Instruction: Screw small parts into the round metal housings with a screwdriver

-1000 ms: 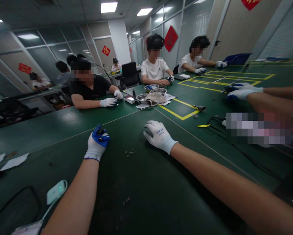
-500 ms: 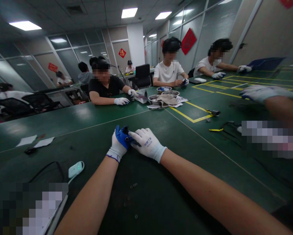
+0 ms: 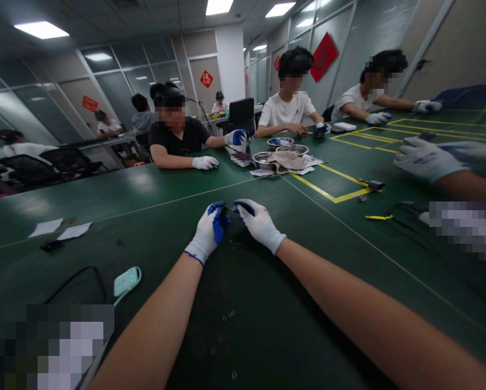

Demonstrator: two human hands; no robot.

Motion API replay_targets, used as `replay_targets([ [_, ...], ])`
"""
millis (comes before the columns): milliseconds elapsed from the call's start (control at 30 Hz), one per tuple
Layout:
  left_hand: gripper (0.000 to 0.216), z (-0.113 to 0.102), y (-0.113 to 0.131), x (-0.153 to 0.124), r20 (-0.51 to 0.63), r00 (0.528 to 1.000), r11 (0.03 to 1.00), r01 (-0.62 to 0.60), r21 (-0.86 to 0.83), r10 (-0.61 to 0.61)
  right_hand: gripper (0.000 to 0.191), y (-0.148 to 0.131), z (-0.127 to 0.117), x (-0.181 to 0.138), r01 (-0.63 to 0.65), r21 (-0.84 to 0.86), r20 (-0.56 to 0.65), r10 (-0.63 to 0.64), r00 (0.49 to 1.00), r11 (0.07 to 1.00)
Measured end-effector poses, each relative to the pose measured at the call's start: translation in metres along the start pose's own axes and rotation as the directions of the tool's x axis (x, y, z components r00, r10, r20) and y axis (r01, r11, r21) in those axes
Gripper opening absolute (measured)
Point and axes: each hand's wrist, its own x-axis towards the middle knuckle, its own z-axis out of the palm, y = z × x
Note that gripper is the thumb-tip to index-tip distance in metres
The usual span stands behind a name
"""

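Observation:
My left hand (image 3: 207, 233), in a white glove with a blue palm, is closed round a small dark part (image 3: 225, 209) that is mostly hidden by the fingers. Just to its right, my right hand (image 3: 261, 223) in a matching glove pinches a tiny greyish piece (image 3: 233, 209) between thumb and fingertips. A narrow gap separates the two hands above the green table (image 3: 153, 303). Several small metal rings (image 3: 229, 315) lie on the table between my forearms. Tiny bits (image 3: 238, 245) are scattered beneath the hands, too small to name.
Steel bowls (image 3: 263, 159) with a grey cloth (image 3: 286, 161) stand ahead. A dark metal cylinder (image 3: 375, 185) lies by the yellow tape. A co-worker's gloved hand (image 3: 425, 157) reaches in from the right. A white device with a cable (image 3: 125, 281) and papers (image 3: 75, 231) lie at left.
My hands have come apart, from touching to a small gap, with the right hand now holding a tiny piece clear of the left. The view has shifted slightly.

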Motion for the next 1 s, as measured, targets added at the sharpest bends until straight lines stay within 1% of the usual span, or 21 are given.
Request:
replay_targets([
  [67, 0.027, 0.001, 0.001, -0.004, 0.047, 0.999, 0.998, -0.027, 0.063, 0.024, 0.027, 0.009, -0.002, 0.007, -0.076, 0.09, 0.018, 0.075, 0.997, 0.993],
  [167, 0.035, 0.002, 0.003, -0.006, 0.039, 0.996, 0.989, -0.078, 0.122, 0.074, 0.028, 0.017, -0.003, 0.013, -0.127, 0.135, 0.023, 0.125, 0.992, 0.983],
  [233, 0.036, 0.004, 0.003, -0.004, 0.033, 0.992, 0.978, -0.125, 0.168, 0.121, 0.033, 0.02, -0.004, 0.015, -0.15, 0.129, -0.001, 0.151, 0.988, 0.98],
  [333, 0.035, 0.005, 0.0, 0.0, 0.051, 0.983, 0.956, -0.181, 0.23, 0.174, 0.044, 0.019, -0.004, 0.017, -0.195, 0.079, -0.067, 0.2, 0.977, 0.978],
  [400, 0.035, 0.006, -0.002, 0.003, 0.052, 0.98, 0.948, -0.198, 0.25, 0.191, 0.044, 0.015, -0.003, 0.019, -0.211, 0.032, -0.095, 0.213, 0.972, 0.977],
  [467, 0.035, 0.006, -0.002, 0.005, 0.042, 0.979, 0.944, -0.205, 0.258, 0.201, 0.039, 0.011, -0.002, 0.02, -0.184, -0.028, -0.094, 0.181, 0.979, 0.982],
  [600, 0.033, 0.003, 0.002, 0.01, 0.006, 0.975, 0.934, -0.215, 0.284, 0.222, 0.023, 0.003, 0.0, 0.026, -0.082, -0.183, -0.048, 0.074, 0.996, 0.98],
  [700, 0.031, -0.002, 0.007, 0.016, -0.021, 0.969, 0.922, -0.226, 0.315, 0.245, 0.018, 0.004, 0.003, 0.032, -0.053, -0.256, -0.027, 0.048, 0.999, 0.965],
  [800, 0.033, -0.006, 0.011, 0.021, -0.04, 0.97, 0.93, -0.216, 0.299, 0.238, 0.017, 0.011, 0.006, 0.039, -0.015, -0.298, -0.004, 0.014, 1.0, 0.954],
  [933, 0.037, -0.008, 0.014, 0.024, -0.047, 0.98, 0.958, -0.176, 0.226, 0.191, 0.024, 0.024, 0.009, 0.046, 0.093, -0.347, 0.024, -0.09, 0.996, 0.933],
  [1000, 0.037, -0.008, 0.014, 0.024, -0.027, 0.984, 0.962, -0.169, 0.216, 0.178, 0.028, 0.027, 0.009, 0.047, 0.096, -0.35, 0.06, -0.08, 0.995, 0.932],
])
